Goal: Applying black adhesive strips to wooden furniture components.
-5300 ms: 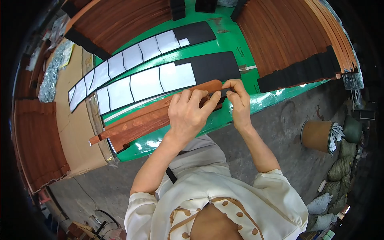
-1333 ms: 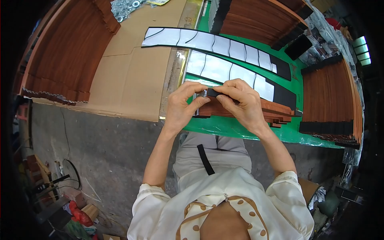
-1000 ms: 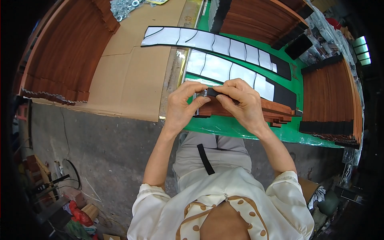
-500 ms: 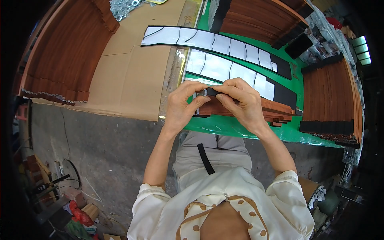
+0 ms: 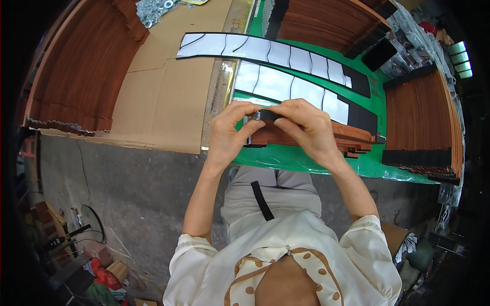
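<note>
Both hands meet at the left end of a reddish-brown wooden slat [image 5: 326, 132] at the table's near edge. A short black strip [image 5: 269, 116] lies across that end. My right hand [image 5: 308, 125] pinches the strip between thumb and fingers. My left hand [image 5: 229, 130] is closed at the strip's left end, thumb below and fingers above, where a small shiny greyish bit [image 5: 258, 116] shows. Beyond the hands lie two long white backing sheets, a nearer one [image 5: 275, 81] and a farther one [image 5: 255, 47], edged and crossed by black strips. Another black strip [image 5: 262, 201] rests on my lap.
Stacks of reddish-brown slats stand at the left [image 5: 84, 66], far right [image 5: 326, 23] and right [image 5: 421, 117], the right-hand ones black-ended. Brown cardboard [image 5: 168, 102] covers the left table, green sheeting [image 5: 291, 159] the right. Metal rings in clear plastic [image 5: 153, 11] lie at the back.
Both hands remain at the slat's end. The left thumb and fingers have shifted slightly left along the black strip, and more of the strip shows between the hands.
</note>
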